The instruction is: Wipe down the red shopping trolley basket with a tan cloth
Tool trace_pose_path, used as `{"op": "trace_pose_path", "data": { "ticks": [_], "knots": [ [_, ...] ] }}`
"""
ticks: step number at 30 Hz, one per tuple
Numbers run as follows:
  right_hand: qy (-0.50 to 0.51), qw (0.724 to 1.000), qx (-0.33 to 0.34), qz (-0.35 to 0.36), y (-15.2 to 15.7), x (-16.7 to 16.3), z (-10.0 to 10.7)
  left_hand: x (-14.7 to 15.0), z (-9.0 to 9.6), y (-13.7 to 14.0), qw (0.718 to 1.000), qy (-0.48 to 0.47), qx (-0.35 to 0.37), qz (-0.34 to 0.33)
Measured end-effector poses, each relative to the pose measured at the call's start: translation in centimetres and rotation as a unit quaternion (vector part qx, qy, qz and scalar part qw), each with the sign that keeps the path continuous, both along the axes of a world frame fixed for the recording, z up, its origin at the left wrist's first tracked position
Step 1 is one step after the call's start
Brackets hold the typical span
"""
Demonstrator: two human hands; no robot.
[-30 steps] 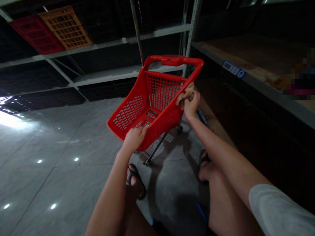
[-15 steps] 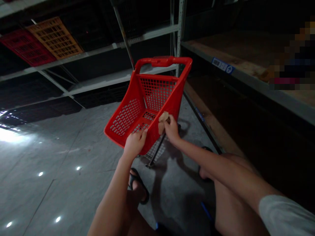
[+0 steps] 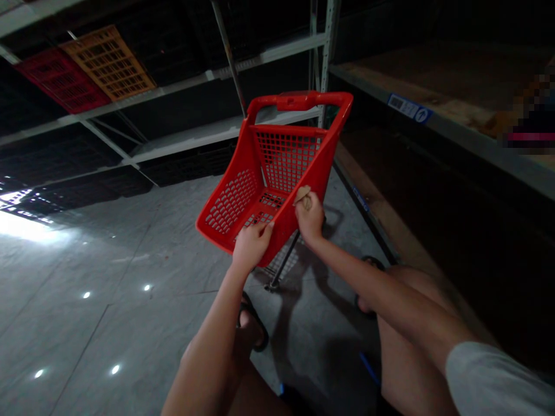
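A small red plastic shopping cart [image 3: 325, 167] with latticed walls stands on the floor before me, its handle at the far end. My left hand [image 3: 252, 245] is closed over the basket's near rim, thumb on top. Against the outer right side of the basket, my right hand [image 3: 310, 222] presses a crumpled tan rag [image 3: 304, 195]; whether it is cloth or paper is hard to tell. The rag is bunched in the fingers and partly covered by them.
Metal shelving [image 3: 173, 91] at the back left carries a red crate [image 3: 65, 81] and an orange crate [image 3: 110, 60]. A wooden shelf [image 3: 381, 63] with a blue-and-white label [image 3: 409, 108] runs along the right. My sandalled foot [image 3: 254, 326] rests on the concrete floor [image 3: 143, 329].
My right hand has shifted slightly up along the basket's side, and the rag is more bunched in it. My left hand keeps to the rim. The whole view has swung slightly.
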State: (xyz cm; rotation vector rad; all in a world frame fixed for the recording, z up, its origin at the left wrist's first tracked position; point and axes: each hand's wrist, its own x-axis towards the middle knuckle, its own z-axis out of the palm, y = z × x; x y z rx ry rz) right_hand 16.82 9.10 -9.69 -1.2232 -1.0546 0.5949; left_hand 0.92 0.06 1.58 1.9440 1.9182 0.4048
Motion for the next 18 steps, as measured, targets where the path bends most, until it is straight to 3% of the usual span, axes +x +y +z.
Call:
{"op": "trace_pose_path", "data": {
  "ticks": [2, 5, 7, 9, 12, 14, 16, 18],
  "knots": [
    [0.028, 0.993, -0.033, 0.112, -5.1, -2.5, -0.4, 0.0, 0.0, 0.0, 1.0, -0.004, -0.002, 0.012],
    [0.042, 0.985, -0.057, 0.157, -8.5, -3.5, 0.1, 0.2, -0.1, -0.2, 1.0, -0.005, -0.016, 0.011],
    [0.053, 0.984, -0.073, 0.151, -7.5, -2.0, 0.9, 0.3, -0.1, -0.6, 1.0, -0.006, -0.023, 0.002],
    [0.067, 0.988, -0.074, 0.116, -4.4, 0.6, 2.0, 0.3, -0.1, -1.0, 0.999, -0.02, -0.017, -0.021],
    [0.089, 0.996, -0.027, -0.009, 1.7, 4.9, 3.8, -0.3, 0.0, -1.7, 0.997, -0.043, 0.006, -0.065],
    [0.093, 0.994, 0.001, -0.05, 4.5, 6.3, 4.6, -0.8, 0.0, -2.0, 0.996, -0.029, 0.013, -0.078],
    [0.097, 0.995, -0.008, -0.031, 4.7, 5.8, 4.7, -1.4, 0.0, -2.2, 0.997, -0.01, 0.017, -0.08],
    [0.097, 0.995, -0.032, 0.019, 1.8, 3.5, 4.1, -1.8, -0.3, -2.2, 0.997, -0.005, 0.027, -0.072]
  ]
}}
